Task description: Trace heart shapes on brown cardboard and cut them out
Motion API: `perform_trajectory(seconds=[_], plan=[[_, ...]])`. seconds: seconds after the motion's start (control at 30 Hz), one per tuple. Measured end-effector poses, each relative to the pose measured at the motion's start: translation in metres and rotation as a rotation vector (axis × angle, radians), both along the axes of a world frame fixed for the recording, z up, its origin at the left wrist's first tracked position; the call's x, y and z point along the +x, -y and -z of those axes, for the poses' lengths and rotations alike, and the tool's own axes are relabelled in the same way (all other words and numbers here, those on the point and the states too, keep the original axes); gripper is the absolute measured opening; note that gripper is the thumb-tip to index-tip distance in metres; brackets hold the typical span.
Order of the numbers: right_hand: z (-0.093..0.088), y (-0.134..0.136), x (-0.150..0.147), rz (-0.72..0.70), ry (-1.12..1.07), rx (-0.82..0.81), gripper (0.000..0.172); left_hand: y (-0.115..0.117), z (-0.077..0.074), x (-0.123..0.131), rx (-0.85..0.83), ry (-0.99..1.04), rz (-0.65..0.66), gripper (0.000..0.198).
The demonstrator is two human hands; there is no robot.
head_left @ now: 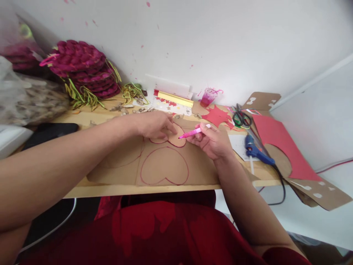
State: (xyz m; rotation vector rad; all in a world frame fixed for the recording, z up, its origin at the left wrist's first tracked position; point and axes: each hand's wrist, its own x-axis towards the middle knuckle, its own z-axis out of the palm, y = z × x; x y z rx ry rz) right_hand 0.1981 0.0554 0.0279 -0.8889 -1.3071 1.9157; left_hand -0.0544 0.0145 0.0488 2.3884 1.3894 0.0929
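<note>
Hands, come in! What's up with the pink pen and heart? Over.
Left hand pinning small cardboard heart to the sheet. Right hand grips pink marker, tip at heart's edge. Path clear; glue gun sits off right.

Matt brown cardboard sheet (165, 165), glossy pink plastic marker (193, 132), pale wooden tabletop (96, 117).

Bright even light, soft shadows, blurred left edge, wide-angle bending

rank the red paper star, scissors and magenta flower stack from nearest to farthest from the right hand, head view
From the right hand, which holds a pink marker:
1. red paper star, just behind the hand
2. scissors, farther back and right
3. magenta flower stack, far back left
</note>
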Motion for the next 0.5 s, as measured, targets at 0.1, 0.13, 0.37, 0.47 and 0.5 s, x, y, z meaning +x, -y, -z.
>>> perform_trajectory(seconds=[0.1,0.13,0.37,0.47,0.5], plan=[[0.0,0.002,-0.001,0.029,0.032,0.107,0.04,-0.006,-0.001,-0.002,-0.044,-0.028,-0.014,0.045],[-0.001,0.004,-0.002,0.046,0.045,0.174,0.039,-0.008,-0.002,-0.003,-0.053,-0.041,-0.007,0.047],[-0.024,0.036,-0.024,-0.02,0.371,0.741,0.027,-0.021,-0.008,-0.009,-0.114,-0.042,0.02,0.059],[-0.022,0.049,-0.041,-0.103,0.383,0.919,0.021,-0.019,-0.011,-0.006,-0.133,-0.002,0.054,0.052],[-0.02,0.051,-0.046,-0.124,0.379,0.965,0.02,-0.018,-0.012,-0.005,-0.142,0.006,0.055,0.048]])
